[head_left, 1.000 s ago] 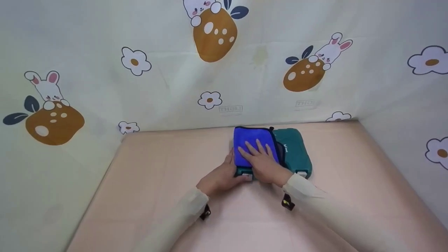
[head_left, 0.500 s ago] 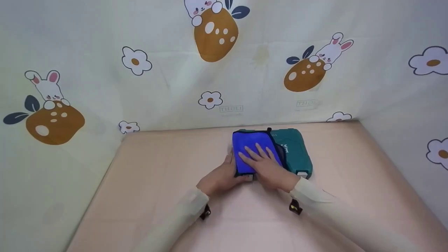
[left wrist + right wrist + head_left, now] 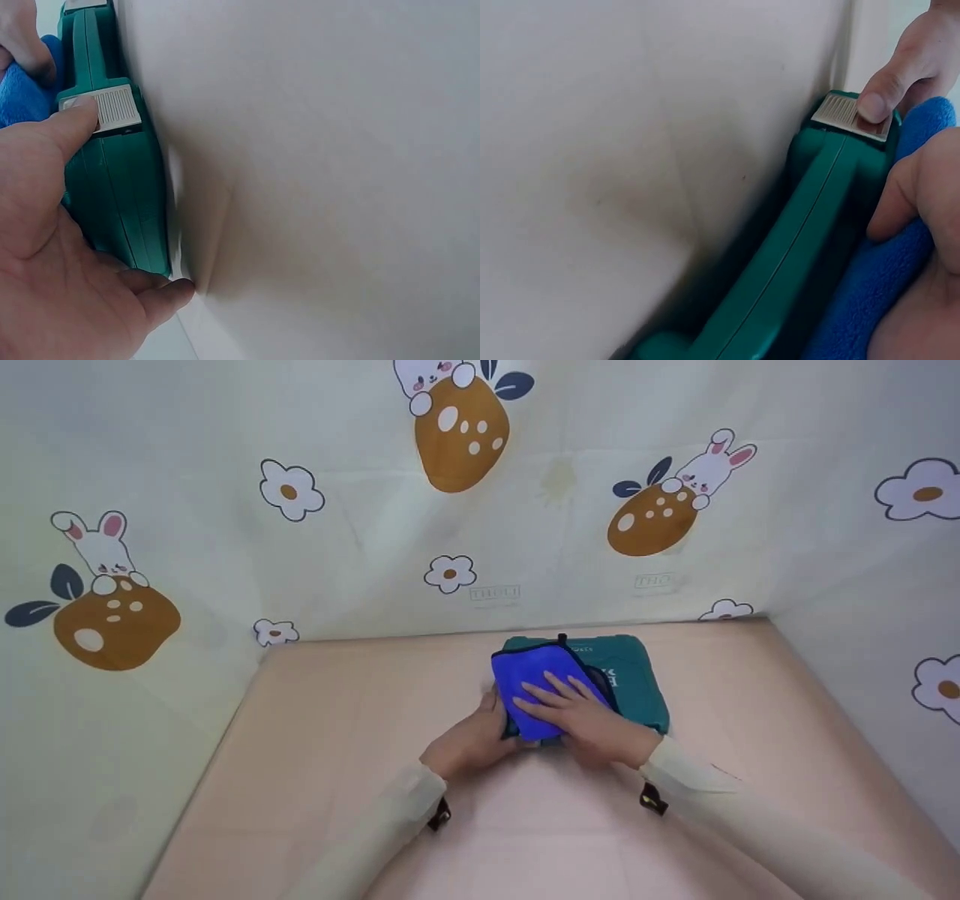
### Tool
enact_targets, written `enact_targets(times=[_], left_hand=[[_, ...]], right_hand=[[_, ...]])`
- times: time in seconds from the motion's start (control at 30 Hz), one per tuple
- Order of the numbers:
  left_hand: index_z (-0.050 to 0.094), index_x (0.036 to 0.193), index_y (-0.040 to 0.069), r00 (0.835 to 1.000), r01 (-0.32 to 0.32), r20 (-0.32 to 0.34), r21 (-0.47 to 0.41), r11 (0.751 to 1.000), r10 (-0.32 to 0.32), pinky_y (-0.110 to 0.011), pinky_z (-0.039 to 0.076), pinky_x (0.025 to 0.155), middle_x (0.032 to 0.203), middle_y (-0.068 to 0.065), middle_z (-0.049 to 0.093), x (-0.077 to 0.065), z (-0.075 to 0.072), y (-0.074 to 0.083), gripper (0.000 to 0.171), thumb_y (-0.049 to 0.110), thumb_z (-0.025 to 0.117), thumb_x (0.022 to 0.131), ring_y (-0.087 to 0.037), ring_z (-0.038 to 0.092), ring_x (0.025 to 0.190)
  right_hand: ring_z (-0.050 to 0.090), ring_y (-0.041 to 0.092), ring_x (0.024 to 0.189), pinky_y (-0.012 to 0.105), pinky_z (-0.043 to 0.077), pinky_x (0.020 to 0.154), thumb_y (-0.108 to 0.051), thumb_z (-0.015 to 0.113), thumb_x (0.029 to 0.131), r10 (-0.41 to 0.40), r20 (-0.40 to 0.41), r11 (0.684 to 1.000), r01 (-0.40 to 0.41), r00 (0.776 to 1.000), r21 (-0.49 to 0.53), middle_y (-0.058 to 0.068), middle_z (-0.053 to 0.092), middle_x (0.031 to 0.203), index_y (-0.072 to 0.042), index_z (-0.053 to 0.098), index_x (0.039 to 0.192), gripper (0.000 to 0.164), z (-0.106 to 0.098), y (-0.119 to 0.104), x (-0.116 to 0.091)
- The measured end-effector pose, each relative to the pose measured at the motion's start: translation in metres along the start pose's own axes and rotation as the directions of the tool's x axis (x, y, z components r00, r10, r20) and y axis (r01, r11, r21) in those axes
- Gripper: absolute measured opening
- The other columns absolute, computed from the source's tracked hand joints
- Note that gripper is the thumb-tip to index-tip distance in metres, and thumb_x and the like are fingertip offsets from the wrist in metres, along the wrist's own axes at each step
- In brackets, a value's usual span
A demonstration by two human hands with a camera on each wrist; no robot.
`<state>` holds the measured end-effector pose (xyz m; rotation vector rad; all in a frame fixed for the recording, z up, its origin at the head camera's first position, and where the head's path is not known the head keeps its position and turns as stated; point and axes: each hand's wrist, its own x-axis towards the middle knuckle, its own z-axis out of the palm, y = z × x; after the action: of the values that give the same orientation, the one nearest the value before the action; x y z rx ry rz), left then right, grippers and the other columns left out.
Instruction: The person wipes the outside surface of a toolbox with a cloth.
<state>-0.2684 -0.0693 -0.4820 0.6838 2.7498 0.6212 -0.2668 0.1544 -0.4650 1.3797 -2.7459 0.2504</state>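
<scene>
A green plastic carrying case [image 3: 640,679] lies flat near the back of the table, white lettering on its lid. Over its left half is a blue plush cloth [image 3: 517,671] with black edging, slightly askew. My right hand [image 3: 589,720] presses on the cloth, fingers straight and spread. My left hand [image 3: 472,741] holds the case's front left corner. In the left wrist view its thumb sits on a ribbed pale latch [image 3: 118,109], while the fingers reach along the case's side. The right wrist view shows the case's handle [image 3: 780,262] beside the cloth [image 3: 881,289].
A pale pink cover [image 3: 337,712] lies over the table. Behind it hangs a pale curtain [image 3: 360,547] printed with rabbits, brown fruit and flowers, which also closes off both sides. The case stands close to the back curtain.
My right hand has slid toward me and slightly right. The cloth under it has moved toward the front edge of the case and turned, baring more of the lid behind. The left hand stays put.
</scene>
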Motion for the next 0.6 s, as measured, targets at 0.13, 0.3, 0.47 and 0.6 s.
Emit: enact_targets(times=[0.13, 0.3, 0.47, 0.6], left_hand=[[-0.012, 0.147, 0.004, 1.0, -0.021, 0.004, 0.013, 1.0, 0.021, -0.035, 0.024, 0.105, 0.152, -0.018, -0.003, 0.001, 0.0, -0.002, 0.1, 0.061, 0.046, 0.088, -0.026, 0.02, 0.135], [-0.008, 0.147, 0.002, 1.0, 0.003, 0.025, 0.014, 1.0, -0.003, -0.036, 0.026, 0.105, 0.152, -0.018, -0.002, 0.001, 0.0, -0.002, 0.098, 0.062, 0.043, 0.089, -0.026, 0.021, 0.135], [-0.009, 0.148, 0.005, 0.999, 0.04, 0.03, -0.014, 0.999, -0.039, -0.037, 0.03, 0.103, 0.154, -0.014, -0.001, 0.0, 0.001, -0.002, 0.104, 0.069, 0.042, 0.084, -0.025, 0.026, 0.134], [-0.016, 0.147, 0.011, 0.999, 0.044, 0.021, -0.067, 0.997, -0.043, -0.037, 0.03, 0.103, 0.154, -0.009, -0.005, 0.001, 0.001, -0.001, 0.107, 0.067, 0.049, 0.083, -0.024, 0.026, 0.134]], right_hand=[[0.012, 0.044, 0.135, 0.063, 0.013, 0.101, 0.0, 0.061, 0.086, -0.046, -0.012, 0.999, 0.046, 0.999, 0.0, 0.009, 0.021, 0.152, -0.02, 0.026, 0.149, 0.075, -0.001, 0.005, -0.001], [0.015, 0.043, 0.135, 0.062, 0.013, 0.102, 0.005, 0.063, 0.083, -0.082, -0.018, 0.996, 0.082, 0.996, 0.027, 0.008, 0.024, 0.151, -0.021, 0.03, 0.148, 0.077, -0.003, 0.011, -0.003], [0.017, 0.041, 0.135, 0.062, 0.012, 0.102, 0.01, 0.065, 0.079, -0.109, -0.01, 0.989, 0.109, 0.994, 0.097, 0.006, 0.028, 0.15, -0.022, 0.034, 0.146, 0.081, -0.008, 0.019, -0.008], [0.019, 0.04, 0.134, 0.065, 0.012, 0.1, 0.017, 0.059, 0.076, -0.13, -0.01, 0.979, 0.129, 0.992, 0.156, 0.006, 0.033, 0.147, -0.023, 0.04, 0.144, 0.082, -0.014, 0.025, -0.013]])
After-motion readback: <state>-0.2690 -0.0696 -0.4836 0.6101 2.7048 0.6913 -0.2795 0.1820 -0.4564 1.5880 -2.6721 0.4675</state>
